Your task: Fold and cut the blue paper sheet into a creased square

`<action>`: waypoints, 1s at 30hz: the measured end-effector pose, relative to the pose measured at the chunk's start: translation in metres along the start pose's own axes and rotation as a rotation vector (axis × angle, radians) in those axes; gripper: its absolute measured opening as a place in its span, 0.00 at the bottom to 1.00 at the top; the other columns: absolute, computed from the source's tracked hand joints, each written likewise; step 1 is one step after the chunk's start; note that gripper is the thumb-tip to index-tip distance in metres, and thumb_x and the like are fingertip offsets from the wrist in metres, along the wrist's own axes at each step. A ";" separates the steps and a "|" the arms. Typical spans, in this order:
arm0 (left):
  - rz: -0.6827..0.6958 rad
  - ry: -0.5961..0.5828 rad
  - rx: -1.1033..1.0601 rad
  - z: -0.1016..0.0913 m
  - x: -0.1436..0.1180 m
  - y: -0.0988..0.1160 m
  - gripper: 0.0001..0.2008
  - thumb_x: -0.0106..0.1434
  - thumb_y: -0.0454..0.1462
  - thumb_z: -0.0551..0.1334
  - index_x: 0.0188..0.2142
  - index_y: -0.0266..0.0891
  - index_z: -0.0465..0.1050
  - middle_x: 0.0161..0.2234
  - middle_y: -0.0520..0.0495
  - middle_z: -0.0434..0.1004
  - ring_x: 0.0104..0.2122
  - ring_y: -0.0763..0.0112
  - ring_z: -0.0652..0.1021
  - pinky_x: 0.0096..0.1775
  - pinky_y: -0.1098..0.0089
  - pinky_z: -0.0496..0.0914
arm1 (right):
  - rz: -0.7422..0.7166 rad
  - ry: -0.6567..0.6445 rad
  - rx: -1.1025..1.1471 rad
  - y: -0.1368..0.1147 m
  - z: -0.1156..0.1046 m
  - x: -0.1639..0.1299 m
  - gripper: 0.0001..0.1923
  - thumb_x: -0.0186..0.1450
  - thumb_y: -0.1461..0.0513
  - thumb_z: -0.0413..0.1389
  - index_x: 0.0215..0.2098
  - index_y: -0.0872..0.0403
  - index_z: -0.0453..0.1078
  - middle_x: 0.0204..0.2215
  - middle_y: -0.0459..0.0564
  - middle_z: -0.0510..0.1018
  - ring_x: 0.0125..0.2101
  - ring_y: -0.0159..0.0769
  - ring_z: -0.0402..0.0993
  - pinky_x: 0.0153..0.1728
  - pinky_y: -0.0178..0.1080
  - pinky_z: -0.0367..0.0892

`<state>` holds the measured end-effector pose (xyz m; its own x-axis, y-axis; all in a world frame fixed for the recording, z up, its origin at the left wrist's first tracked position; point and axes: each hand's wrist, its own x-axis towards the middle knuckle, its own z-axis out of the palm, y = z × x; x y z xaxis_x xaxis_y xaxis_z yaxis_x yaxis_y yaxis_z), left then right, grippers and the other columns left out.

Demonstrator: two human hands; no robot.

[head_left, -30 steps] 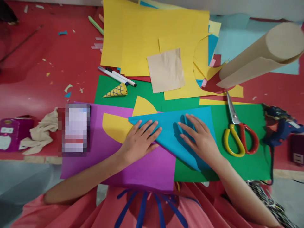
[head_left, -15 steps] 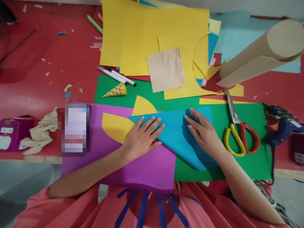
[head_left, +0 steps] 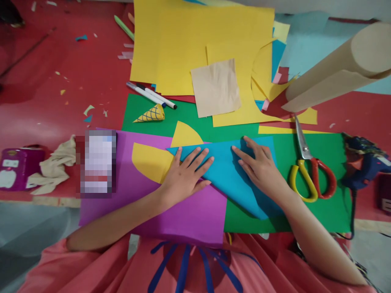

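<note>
A folded sheet of blue paper (head_left: 222, 167), narrowing to a point at its left, lies over purple paper (head_left: 189, 211) and green paper (head_left: 326, 211). Fingers spread, my left hand (head_left: 185, 175) rests flat on its pointed end and partly covers a yellow paper piece (head_left: 149, 160). On the wider part, my right hand (head_left: 259, 165) lies with its fingers apart. Another yellow piece (head_left: 185, 134) with a curved edge shows just behind the blue point. Scissors (head_left: 305, 156) with one yellow and one red handle lie right of my right hand.
Farther back are a small yellow paper cone (head_left: 152, 114), markers (head_left: 152, 95), yellow sheets (head_left: 165, 44) and a brown paper square (head_left: 215, 89). A brown paper roll (head_left: 330, 67) stands at the back right. A blurred phone (head_left: 98, 162) lies left, a blue glue gun (head_left: 363, 171) right.
My right hand's fingers have shifted slightly left across the blue paper. My left hand stays on the pointed end, its fingers a little more spread. The whole view has moved slightly.
</note>
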<state>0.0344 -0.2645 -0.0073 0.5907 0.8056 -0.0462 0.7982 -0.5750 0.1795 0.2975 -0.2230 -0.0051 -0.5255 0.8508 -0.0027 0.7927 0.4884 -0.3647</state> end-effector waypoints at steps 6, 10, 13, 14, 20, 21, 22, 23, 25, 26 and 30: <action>-0.050 0.045 0.015 0.000 -0.008 -0.002 0.26 0.71 0.44 0.49 0.65 0.37 0.56 0.66 0.36 0.55 0.64 0.50 0.61 0.61 0.41 0.53 | 0.014 0.001 0.010 -0.001 0.000 0.001 0.21 0.72 0.59 0.46 0.60 0.52 0.66 0.64 0.64 0.59 0.56 0.54 0.65 0.55 0.57 0.62; -0.054 0.065 0.055 -0.003 -0.019 -0.012 0.26 0.70 0.44 0.52 0.63 0.34 0.60 0.65 0.35 0.59 0.64 0.49 0.62 0.61 0.48 0.57 | 0.001 0.003 -0.024 -0.001 0.001 0.001 0.21 0.72 0.59 0.45 0.60 0.55 0.66 0.63 0.65 0.60 0.55 0.54 0.65 0.55 0.56 0.62; -0.041 0.065 0.088 -0.006 -0.028 -0.019 0.26 0.70 0.44 0.54 0.64 0.34 0.60 0.64 0.35 0.61 0.63 0.49 0.64 0.60 0.51 0.59 | 0.004 0.007 -0.024 -0.001 0.001 0.001 0.21 0.72 0.59 0.46 0.60 0.54 0.66 0.63 0.64 0.60 0.55 0.54 0.65 0.54 0.57 0.63; -0.039 0.068 0.096 -0.007 -0.030 -0.021 0.27 0.69 0.44 0.54 0.63 0.34 0.60 0.64 0.35 0.62 0.63 0.49 0.64 0.60 0.52 0.59 | 0.003 0.008 -0.024 -0.001 0.001 0.001 0.21 0.72 0.59 0.46 0.60 0.53 0.66 0.63 0.64 0.60 0.55 0.54 0.65 0.54 0.57 0.63; -0.075 0.058 0.153 -0.011 -0.040 -0.023 0.27 0.69 0.44 0.55 0.64 0.35 0.60 0.63 0.33 0.61 0.61 0.46 0.65 0.59 0.49 0.60 | -0.025 0.021 -0.078 -0.002 0.002 0.001 0.21 0.72 0.60 0.47 0.61 0.56 0.66 0.62 0.67 0.60 0.54 0.54 0.66 0.53 0.56 0.64; -0.089 0.052 0.157 -0.012 -0.041 -0.023 0.27 0.69 0.44 0.55 0.64 0.36 0.59 0.64 0.33 0.61 0.62 0.45 0.65 0.58 0.50 0.61 | -0.032 0.026 -0.090 -0.002 0.002 0.001 0.21 0.71 0.60 0.47 0.60 0.57 0.66 0.62 0.68 0.60 0.54 0.54 0.66 0.53 0.56 0.64; -0.105 0.043 0.157 -0.013 -0.042 -0.022 0.28 0.69 0.44 0.55 0.65 0.36 0.59 0.64 0.33 0.61 0.62 0.45 0.65 0.58 0.50 0.61 | -0.037 0.032 -0.099 -0.002 0.002 0.001 0.21 0.71 0.61 0.47 0.60 0.57 0.66 0.62 0.68 0.60 0.54 0.53 0.66 0.53 0.55 0.64; -0.119 0.035 0.153 -0.014 -0.043 -0.022 0.28 0.69 0.44 0.55 0.65 0.36 0.58 0.64 0.33 0.61 0.62 0.44 0.64 0.58 0.51 0.62 | -0.042 0.037 -0.105 -0.002 0.003 0.001 0.21 0.71 0.61 0.47 0.60 0.57 0.66 0.62 0.68 0.60 0.54 0.53 0.66 0.53 0.55 0.64; -0.135 0.023 0.141 -0.015 -0.045 -0.022 0.28 0.69 0.44 0.55 0.65 0.35 0.58 0.64 0.32 0.61 0.62 0.44 0.64 0.58 0.51 0.62 | -0.048 0.045 -0.114 -0.002 0.003 0.001 0.21 0.71 0.61 0.47 0.60 0.57 0.66 0.62 0.68 0.61 0.54 0.53 0.67 0.53 0.54 0.64; -0.138 0.017 0.136 -0.015 -0.045 -0.022 0.28 0.69 0.44 0.55 0.65 0.34 0.57 0.64 0.32 0.60 0.62 0.45 0.64 0.58 0.51 0.61 | -0.049 0.046 -0.118 -0.002 0.003 0.001 0.21 0.71 0.62 0.48 0.60 0.57 0.66 0.62 0.69 0.61 0.54 0.53 0.67 0.52 0.54 0.64; -0.145 0.006 0.136 -0.013 -0.048 -0.023 0.28 0.69 0.44 0.54 0.65 0.35 0.57 0.65 0.33 0.59 0.63 0.45 0.63 0.59 0.50 0.60 | -0.051 0.052 -0.124 -0.002 0.004 0.001 0.21 0.71 0.62 0.48 0.60 0.57 0.66 0.62 0.68 0.61 0.54 0.53 0.67 0.53 0.54 0.64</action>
<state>-0.0135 -0.2878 0.0040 0.4682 0.8819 -0.0560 0.8836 -0.4667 0.0372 0.2948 -0.2241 -0.0077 -0.5517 0.8317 0.0623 0.7992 0.5486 -0.2456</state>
